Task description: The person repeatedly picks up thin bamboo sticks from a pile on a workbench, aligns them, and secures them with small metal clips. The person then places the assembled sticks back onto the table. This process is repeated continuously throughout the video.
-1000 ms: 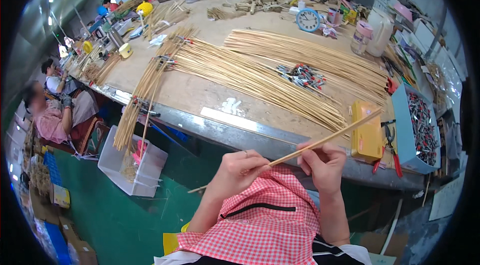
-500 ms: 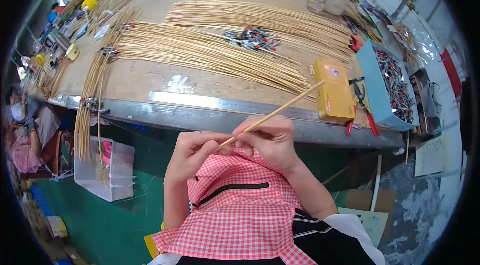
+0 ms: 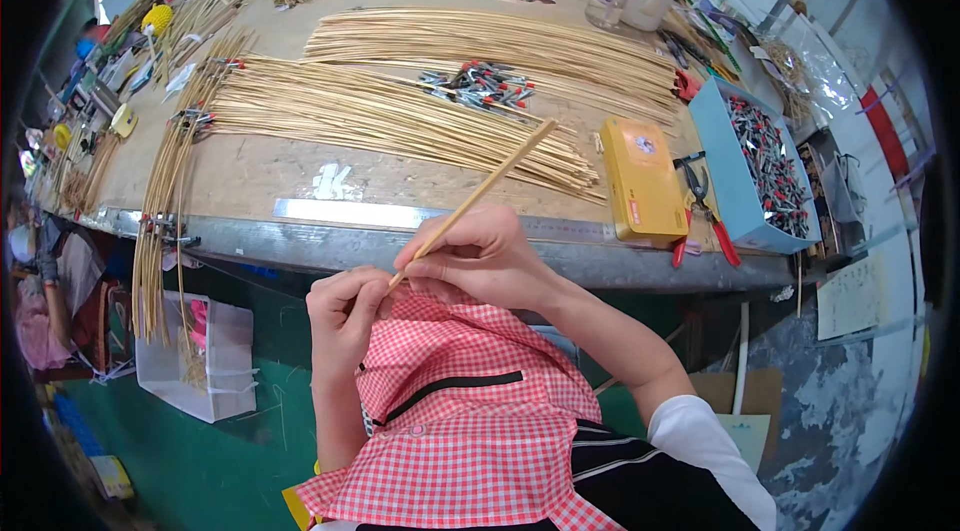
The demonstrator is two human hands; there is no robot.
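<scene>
Above my lap, in front of the table edge, I hold a thin bamboo stick (image 3: 490, 181) at a slant, its far end pointing up and to the right. My right hand (image 3: 485, 256) is closed around its lower part. Thumb and fingers of my left hand (image 3: 345, 309) pinch the stick's lower end, close beside the right fingers; that tip is mostly hidden. Behind them on the table lie a front bundle of long thin sticks (image 3: 370, 121) and a rear bundle (image 3: 460, 31). A pile of small clips (image 3: 480, 88) sits between these bundles.
A steel ruler (image 3: 350, 213) lies along the front edge. To the right are a yellow tin (image 3: 642, 181), red-handled pliers (image 3: 703, 196) and a blue box of clips (image 3: 712, 136). Clipped sticks (image 3: 160, 221) overhang the left edge above a plastic bin (image 3: 232, 356). Another person sits far left.
Both hands have shifted left with the stick, and the right hand has risen slightly. The stick now stands more steeply. The whole view has also moved a little.
</scene>
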